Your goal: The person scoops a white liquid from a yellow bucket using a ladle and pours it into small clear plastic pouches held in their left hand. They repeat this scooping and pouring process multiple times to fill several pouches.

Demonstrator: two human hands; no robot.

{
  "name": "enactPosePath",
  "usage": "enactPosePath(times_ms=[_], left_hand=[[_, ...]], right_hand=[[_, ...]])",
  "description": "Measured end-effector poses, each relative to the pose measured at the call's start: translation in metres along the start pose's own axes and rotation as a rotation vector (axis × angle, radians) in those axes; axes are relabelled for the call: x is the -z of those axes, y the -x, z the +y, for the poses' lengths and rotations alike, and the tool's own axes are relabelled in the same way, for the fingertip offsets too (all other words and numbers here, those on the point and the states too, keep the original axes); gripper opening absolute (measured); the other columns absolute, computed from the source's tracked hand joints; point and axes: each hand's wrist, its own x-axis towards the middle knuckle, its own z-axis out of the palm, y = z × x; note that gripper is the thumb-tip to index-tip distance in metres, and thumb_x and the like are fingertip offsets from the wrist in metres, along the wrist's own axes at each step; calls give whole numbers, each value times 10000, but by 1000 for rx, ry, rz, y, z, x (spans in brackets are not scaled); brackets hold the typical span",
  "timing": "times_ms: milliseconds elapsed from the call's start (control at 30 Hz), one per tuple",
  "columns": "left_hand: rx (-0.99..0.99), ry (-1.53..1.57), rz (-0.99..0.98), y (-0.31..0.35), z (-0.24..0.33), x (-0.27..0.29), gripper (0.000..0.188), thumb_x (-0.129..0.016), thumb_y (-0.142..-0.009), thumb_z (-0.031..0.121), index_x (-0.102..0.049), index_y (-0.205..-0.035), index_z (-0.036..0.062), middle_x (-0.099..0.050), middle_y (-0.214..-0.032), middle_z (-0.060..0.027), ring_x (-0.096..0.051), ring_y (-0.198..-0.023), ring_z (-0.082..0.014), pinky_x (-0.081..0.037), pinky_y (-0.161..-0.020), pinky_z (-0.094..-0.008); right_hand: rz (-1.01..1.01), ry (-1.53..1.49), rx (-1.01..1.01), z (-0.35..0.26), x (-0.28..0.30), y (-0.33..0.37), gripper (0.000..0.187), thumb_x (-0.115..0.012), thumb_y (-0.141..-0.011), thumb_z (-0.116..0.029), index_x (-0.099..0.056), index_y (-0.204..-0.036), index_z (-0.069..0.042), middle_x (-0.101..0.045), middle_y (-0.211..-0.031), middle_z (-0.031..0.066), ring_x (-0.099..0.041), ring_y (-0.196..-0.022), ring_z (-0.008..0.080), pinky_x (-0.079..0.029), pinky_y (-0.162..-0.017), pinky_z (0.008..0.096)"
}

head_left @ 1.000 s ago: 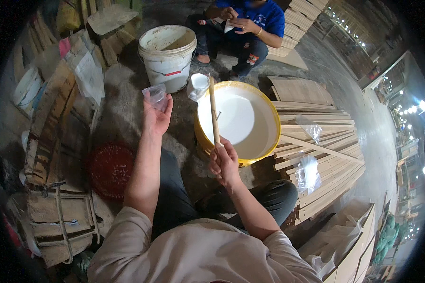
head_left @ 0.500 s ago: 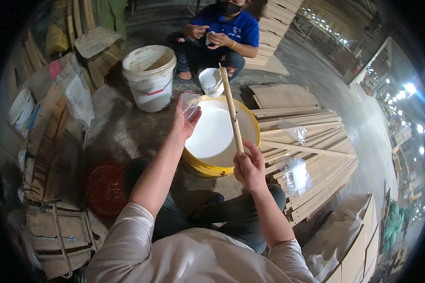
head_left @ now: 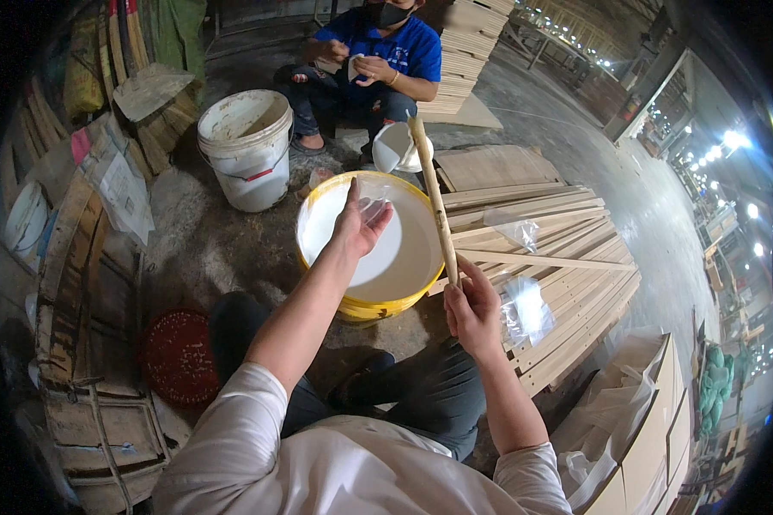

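Note:
My left hand (head_left: pixel 356 232) is turned palm up over a yellow-rimmed tub (head_left: pixel 365 309) of white liquid. A clear plastic bag (head_left: pixel 381 190) lies in that hand, between the thumb and the spread fingers. In my right hand (head_left: pixel 474 311), closed round its lower end, a pale wooden stick (head_left: pixel 438 210) stands nearly upright beside the tub's right rim. The stick's upper end reaches past a small white container (head_left: pixel 395 150) behind the tub.
Wooden slats (head_left: pixel 567 257) with clear plastic bags on them lie to the right. A white bucket (head_left: pixel 245 159) stands at the back left, a red stool (head_left: pixel 180 356) nearer me. A co-worker in blue (head_left: pixel 408 51) squats opposite, handling something whitish. An open carton (head_left: pixel 636 429) sits lower right.
My left hand has moved right with the plastic bag, from the tub's left edge to over the liquid. My right hand and the stick have shifted slightly right and down. The whole view has shifted too.

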Motion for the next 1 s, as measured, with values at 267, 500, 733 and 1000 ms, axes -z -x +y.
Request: enactPosePath(times_ms=[267,500,733,1000], left_hand=[[-2,-27,3,3,-10,-7,631,-655,-746,481,-420,-1114,25,-533,-932,-134,-597,-754,-243,-566,-696,-344],[25,-7,33,1,-11,-7,514,-595,-794,488,-496,-1017,35,-553,-833,-107,-604,-691,-233,-571,-650,-349],[25,-14,50,2,-10,-8,478,-564,-823,478,-503,-1009,42,-561,-812,-105,-602,-677,-227,-571,-639,-347],[0,-83,51,2,-12,-7,501,-569,-807,505,-507,-1033,62,-567,-824,-100,-599,-684,-218,-565,-633,-334]], right_hand=[[51,156,83,4,8,2,397,-514,-848,-20,-442,-1237,15,-554,-706,33,-474,-577,50,-390,-518,203],[80,242,146,5,10,2,413,-543,-829,-16,-456,-1232,17,-564,-712,58,-513,-614,69,-434,-575,218],[99,448,264,3,12,1,417,-551,-821,-5,-469,-1230,-5,-549,-692,80,-515,-604,77,-434,-580,222],[102,552,314,1,18,1,432,-571,-803,-6,-479,-1225,-15,-568,-695,110,-546,-579,121,-445,-567,238]])
